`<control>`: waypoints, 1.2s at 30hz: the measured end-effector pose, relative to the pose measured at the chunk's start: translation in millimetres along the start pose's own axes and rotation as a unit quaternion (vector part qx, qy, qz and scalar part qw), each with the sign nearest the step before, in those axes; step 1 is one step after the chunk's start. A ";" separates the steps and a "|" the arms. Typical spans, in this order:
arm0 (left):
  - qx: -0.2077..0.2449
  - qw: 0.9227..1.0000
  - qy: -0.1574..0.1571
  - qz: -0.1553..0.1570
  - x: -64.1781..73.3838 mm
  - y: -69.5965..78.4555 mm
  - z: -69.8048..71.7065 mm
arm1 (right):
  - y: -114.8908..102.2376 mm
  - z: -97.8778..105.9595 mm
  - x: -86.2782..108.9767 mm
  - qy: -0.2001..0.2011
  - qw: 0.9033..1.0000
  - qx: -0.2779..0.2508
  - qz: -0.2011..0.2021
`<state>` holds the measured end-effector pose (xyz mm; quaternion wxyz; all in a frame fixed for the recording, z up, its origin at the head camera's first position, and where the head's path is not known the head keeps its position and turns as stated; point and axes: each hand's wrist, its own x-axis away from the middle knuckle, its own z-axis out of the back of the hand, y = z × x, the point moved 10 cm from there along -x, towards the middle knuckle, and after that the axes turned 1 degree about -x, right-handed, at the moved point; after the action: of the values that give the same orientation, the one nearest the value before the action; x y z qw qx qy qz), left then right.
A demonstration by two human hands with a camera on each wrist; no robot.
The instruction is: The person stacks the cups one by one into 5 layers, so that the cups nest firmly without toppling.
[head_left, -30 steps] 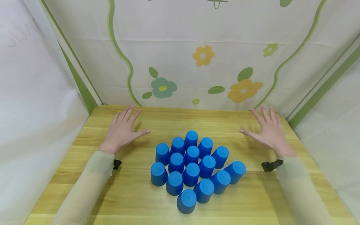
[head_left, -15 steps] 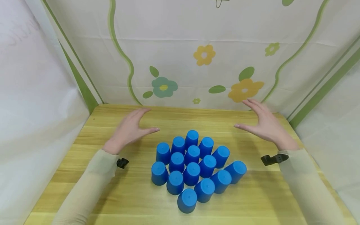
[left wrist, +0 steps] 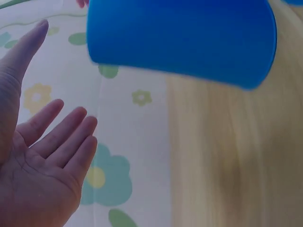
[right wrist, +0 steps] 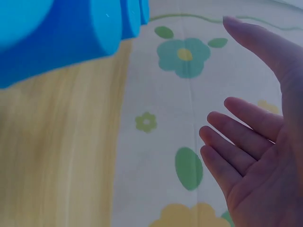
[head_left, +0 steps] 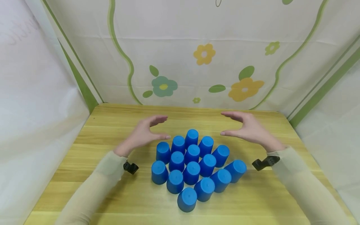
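Note:
Several blue cups (head_left: 193, 172) stand upside down in a cluster of slanted rows on the wooden table (head_left: 135, 200). My left hand (head_left: 143, 132) hovers behind the cluster's left side, thumb and fingers spread apart with nothing between them. On the other side my right hand (head_left: 248, 129) mirrors it, also holding nothing. Neither hand touches a cup. The left wrist view shows the left palm (left wrist: 42, 184) and extended fingers, with one blue cup (left wrist: 180, 38) close to the camera. Overlapping cups (right wrist: 61, 38) appear beside the relaxed right fingers (right wrist: 236, 142) in the right wrist view.
A white cloth (head_left: 180, 62) printed with flowers and green lines hangs along the table's back edge. More white cloth (head_left: 36, 109) walls in the left side, and another sheet (head_left: 334, 125) the right. A black strap device (head_left: 265, 163) sits at the right wrist.
Both hands have come inward toward each other behind the cups, turning from spread fingers to facing C shapes. The cups have stayed in place.

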<state>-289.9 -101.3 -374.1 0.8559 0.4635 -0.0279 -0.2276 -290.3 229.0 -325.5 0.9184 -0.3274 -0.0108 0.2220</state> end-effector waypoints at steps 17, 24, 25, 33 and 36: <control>0.047 0.996 -0.079 -0.022 -5.0 1.4 -48.5 | -10.8 -57.9 -3.1 -0.097 0.990 -0.092 0.032; 0.033 0.993 -0.111 -0.022 -4.5 0.3 -58.5 | -11.8 -71.2 -1.6 -0.130 0.988 -0.077 0.037; 0.031 0.993 -0.116 -0.020 -4.4 0.1 -59.9 | -11.6 -73.6 -1.2 -0.137 0.987 -0.076 0.036; 0.031 0.991 -0.127 -0.008 -6.4 1.2 -65.1 | -7.0 -86.1 -0.8 -0.149 0.985 -0.087 0.029; 0.038 0.990 -0.133 -0.014 -7.0 2.1 -66.8 | -5.1 -87.4 -1.5 -0.145 0.985 -0.090 0.026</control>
<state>-278.1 -45.2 -409.2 0.8232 0.4617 -0.1436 -0.2976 -275.2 172.8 -390.8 0.8676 -0.3735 -0.1551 0.2894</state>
